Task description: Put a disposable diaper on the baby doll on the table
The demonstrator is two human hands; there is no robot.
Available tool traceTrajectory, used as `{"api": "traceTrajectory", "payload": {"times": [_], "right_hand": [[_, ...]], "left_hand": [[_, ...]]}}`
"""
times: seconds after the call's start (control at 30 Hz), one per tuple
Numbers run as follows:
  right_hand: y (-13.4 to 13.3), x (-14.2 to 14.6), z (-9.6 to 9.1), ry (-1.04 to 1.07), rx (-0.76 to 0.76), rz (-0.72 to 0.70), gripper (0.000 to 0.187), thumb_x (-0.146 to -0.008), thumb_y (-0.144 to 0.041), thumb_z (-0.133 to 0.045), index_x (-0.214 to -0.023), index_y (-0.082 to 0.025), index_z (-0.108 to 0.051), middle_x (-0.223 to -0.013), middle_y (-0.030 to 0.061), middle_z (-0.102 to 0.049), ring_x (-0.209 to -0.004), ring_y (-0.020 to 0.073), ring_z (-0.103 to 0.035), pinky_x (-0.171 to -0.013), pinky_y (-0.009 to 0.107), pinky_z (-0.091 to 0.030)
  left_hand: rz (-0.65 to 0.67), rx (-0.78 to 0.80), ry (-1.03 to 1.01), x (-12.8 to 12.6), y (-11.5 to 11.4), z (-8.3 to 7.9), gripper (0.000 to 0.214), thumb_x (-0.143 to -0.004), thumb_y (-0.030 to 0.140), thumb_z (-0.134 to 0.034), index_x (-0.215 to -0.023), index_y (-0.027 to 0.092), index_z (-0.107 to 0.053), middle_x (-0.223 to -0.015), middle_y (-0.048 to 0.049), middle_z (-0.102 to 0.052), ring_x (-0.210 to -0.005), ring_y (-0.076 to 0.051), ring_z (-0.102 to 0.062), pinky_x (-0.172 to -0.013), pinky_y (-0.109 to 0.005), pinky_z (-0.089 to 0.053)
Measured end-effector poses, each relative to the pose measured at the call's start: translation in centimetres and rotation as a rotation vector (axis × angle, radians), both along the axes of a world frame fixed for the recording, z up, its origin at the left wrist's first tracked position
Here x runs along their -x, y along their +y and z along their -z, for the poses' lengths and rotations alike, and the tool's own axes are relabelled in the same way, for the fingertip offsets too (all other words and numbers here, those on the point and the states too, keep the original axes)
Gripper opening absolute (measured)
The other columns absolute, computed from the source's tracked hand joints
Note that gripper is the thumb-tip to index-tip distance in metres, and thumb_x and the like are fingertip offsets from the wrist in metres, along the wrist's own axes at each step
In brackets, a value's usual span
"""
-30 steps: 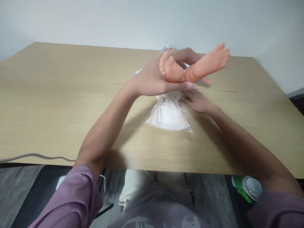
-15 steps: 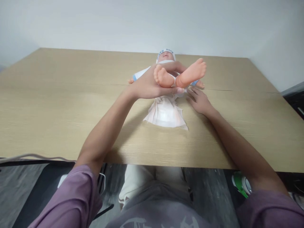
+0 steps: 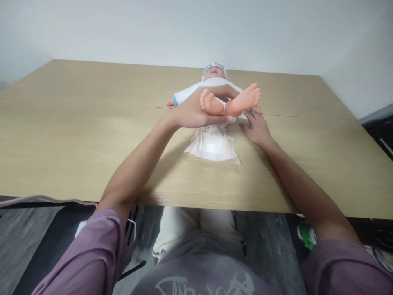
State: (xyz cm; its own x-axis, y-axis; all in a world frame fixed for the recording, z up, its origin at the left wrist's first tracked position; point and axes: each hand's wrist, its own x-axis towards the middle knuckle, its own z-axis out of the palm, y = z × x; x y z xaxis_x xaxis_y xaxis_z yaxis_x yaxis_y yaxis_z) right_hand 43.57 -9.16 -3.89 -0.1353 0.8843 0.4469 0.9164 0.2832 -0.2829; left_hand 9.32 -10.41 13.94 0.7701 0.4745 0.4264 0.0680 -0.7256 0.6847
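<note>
A baby doll [image 3: 188, 94] in a white top with blue cuffs and a printed cap lies on its back, head toward the far edge of the table. My left hand [image 3: 193, 108] is wrapped round the doll's lower legs, holding both feet [image 3: 244, 100] up. Beneath the legs a white diaper [image 3: 213, 145] lies spread on the tabletop, its near end fanned toward me. My right hand [image 3: 257, 128] rests low on the table to the right of the diaper, fingers apart, fingertips by the diaper's far edge and the doll's hand. The doll's hips are hidden behind my left hand.
The wooden table [image 3: 76, 135] has a seam running across it and meets a pale wall [image 3: 153, 32]. A light cable [image 3: 43, 199] runs along the front left edge. Below the right front edge is a green and white object [image 3: 306, 234]. Dark equipment [image 3: 380, 131] stands at the right.
The doll's raised feet have come down slightly and shifted a little left with my left hand. My right hand stays beside the diaper. The view has shifted slightly.
</note>
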Motion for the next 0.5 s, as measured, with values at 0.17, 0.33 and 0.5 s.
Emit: {"api": "traceTrajectory", "payload": {"times": [0.17,0.33,0.5], "right_hand": [[-2.3,2.1,-2.0,0.156,-0.197,-0.015,0.055,-0.108,-0.054,-0.063,-0.153,-0.023,-0.061,-0.151,0.0203,-0.069,-0.142,0.0415,-0.060,-0.123,0.066,-0.048],[-5.1,7.3,-4.3,0.263,-0.338,-0.178,0.075,-0.099,-0.066,-0.077,-0.160,-0.031,-0.051,-0.162,0.0158,-0.061,-0.150,0.0422,-0.057,-0.127,0.068,-0.047],[-5.4,10.1,-4.4,0.369,-0.225,-0.306,0.075,-0.101,-0.075,-0.070,-0.161,-0.033,-0.056,-0.150,0.0116,-0.071,-0.139,0.0428,-0.066,-0.120,0.068,-0.057]], "left_hand": [[0.041,-0.046,-0.025,0.0,0.1,0.3,0.045,-0.099,0.049,-0.086,-0.131,0.019,-0.077,-0.133,-0.0088,-0.080,-0.123,-0.024,-0.074,-0.112,-0.038,-0.058],[0.050,-0.037,-0.019,0.0,0.0,0.8,0.047,-0.097,0.045,-0.088,-0.135,0.021,-0.077,-0.136,-0.0055,-0.080,-0.124,-0.024,-0.075,-0.114,-0.039,-0.059],[0.092,0.006,-0.013,0.6,-0.6,1.6,0.050,-0.095,0.043,-0.089,-0.138,0.022,-0.073,-0.140,-0.0084,-0.078,-0.132,-0.027,-0.073,-0.116,-0.043,-0.060]]}}
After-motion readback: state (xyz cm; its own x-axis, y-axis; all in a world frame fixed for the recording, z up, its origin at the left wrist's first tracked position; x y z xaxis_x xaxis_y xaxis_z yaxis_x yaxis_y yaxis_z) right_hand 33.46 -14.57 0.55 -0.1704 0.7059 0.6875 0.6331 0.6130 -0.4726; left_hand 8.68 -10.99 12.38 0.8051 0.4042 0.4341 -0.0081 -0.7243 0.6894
